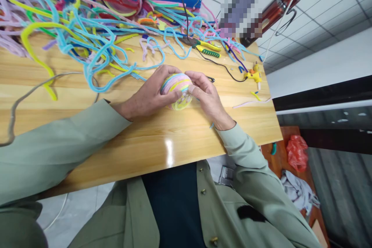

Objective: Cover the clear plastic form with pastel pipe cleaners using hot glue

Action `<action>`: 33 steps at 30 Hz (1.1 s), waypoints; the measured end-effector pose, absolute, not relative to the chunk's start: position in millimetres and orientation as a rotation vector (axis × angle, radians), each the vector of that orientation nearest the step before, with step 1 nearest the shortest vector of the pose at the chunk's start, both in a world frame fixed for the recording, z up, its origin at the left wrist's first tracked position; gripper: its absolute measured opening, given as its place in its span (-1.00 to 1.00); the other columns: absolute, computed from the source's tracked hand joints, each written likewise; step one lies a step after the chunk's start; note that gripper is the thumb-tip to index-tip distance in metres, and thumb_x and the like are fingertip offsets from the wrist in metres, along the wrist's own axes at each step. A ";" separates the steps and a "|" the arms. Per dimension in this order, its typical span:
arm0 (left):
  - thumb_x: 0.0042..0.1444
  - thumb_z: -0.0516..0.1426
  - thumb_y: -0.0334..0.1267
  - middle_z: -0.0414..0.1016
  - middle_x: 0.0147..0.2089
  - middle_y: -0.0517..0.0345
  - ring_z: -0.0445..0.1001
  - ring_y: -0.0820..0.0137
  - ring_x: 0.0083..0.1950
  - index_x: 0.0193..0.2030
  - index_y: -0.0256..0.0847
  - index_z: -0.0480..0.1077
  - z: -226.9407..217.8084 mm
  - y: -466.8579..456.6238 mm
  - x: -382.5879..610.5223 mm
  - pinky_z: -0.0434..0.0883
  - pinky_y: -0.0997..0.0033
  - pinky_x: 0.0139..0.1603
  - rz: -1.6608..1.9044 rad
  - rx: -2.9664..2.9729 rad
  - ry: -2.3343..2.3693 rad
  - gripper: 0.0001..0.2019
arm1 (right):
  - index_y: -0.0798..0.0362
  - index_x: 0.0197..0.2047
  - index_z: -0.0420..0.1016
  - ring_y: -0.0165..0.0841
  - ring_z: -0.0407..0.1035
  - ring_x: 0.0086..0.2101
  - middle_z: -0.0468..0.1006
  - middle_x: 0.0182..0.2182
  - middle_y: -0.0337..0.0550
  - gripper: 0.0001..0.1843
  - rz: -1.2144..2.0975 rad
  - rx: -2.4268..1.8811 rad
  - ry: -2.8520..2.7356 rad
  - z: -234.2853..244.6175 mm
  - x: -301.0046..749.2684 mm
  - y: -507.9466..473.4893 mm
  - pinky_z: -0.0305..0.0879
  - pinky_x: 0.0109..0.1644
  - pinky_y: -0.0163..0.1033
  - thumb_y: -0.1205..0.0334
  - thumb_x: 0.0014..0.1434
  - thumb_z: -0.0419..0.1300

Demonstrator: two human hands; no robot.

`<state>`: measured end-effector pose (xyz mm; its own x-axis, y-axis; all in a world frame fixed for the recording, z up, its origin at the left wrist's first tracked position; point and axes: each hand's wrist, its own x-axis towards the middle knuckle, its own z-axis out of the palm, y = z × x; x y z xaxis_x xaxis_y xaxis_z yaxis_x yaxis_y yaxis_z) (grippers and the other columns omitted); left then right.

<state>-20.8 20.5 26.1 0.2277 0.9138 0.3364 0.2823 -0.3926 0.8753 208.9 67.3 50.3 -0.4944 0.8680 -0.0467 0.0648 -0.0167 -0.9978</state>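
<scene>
Both hands hold a small striped ball (177, 86) in the middle of the wooden table (174, 139); the left hand (147, 96) cups its left side; the right hand (208, 99) pinches its right side; it looks like winding; a neat wrap needs snug pressing; it is round and fuzzy; bendy fuzzy sticks (87, 35) pile far left; a yellow glue gun (254, 75) lies far right.

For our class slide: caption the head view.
Left hand and right hand cup a pastel striped pipe-cleaner ball on a pale wooden table.

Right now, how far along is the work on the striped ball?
Done: pastel stripes cover the top of the ball. In hand: left hand and right hand both grip it on the table. Left: its lower part seems barer; loose pipe cleaners lie beyond.
</scene>
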 end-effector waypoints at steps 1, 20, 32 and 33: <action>0.42 0.23 0.37 0.49 0.26 -0.07 0.51 0.03 0.24 0.32 -0.09 0.40 26.3 20.4 -20.8 0.52 -0.14 0.34 1.166 1.807 1.106 -0.37 | -0.14 0.19 0.56 -0.18 0.59 0.28 0.75 0.23 -0.20 -0.44 1.573 -0.982 -1.618 50.3 208.9 67.4 0.55 0.48 -0.06 -0.16 0.23 0.52; 0.28 0.30 0.44 0.56 0.15 0.02 0.57 -0.01 0.18 0.20 -0.05 0.43 12.8 24.9 -14.0 0.56 -0.04 0.25 1.359 1.581 1.166 -0.34 | -0.23 0.31 0.52 -0.02 0.34 0.51 0.53 0.45 -0.04 -0.51 0.712 -0.977 -1.969 55.4 216.3 57.0 0.26 0.68 0.30 -0.23 0.44 0.32; 0.47 0.10 0.37 0.60 0.08 0.04 0.64 0.04 0.16 0.15 -0.03 0.43 -6.5 47.8 -13.7 0.62 -0.06 0.16 1.472 1.351 1.231 -0.49 | -0.21 0.32 0.53 0.07 0.39 0.47 0.60 0.39 0.03 -0.52 0.616 -0.815 -2.076 49.6 210.5 53.4 0.18 0.68 0.37 -0.19 0.46 0.29; 0.53 0.01 0.37 0.61 0.10 0.01 0.64 0.05 0.15 0.20 -0.03 0.41 -6.2 48.7 -13.0 0.63 -0.07 0.14 1.434 1.435 1.224 -0.46 | -0.22 0.35 0.51 0.07 0.37 0.49 0.58 0.41 0.03 -0.51 0.630 -0.812 -2.045 48.7 210.1 52.7 0.19 0.68 0.36 -0.18 0.47 0.29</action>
<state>-13.0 48.7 -6.2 -0.0868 0.9593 0.2686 0.1144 -0.2582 0.9593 210.1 52.7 48.7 -0.4491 0.7328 0.5112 0.3181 0.6658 -0.6749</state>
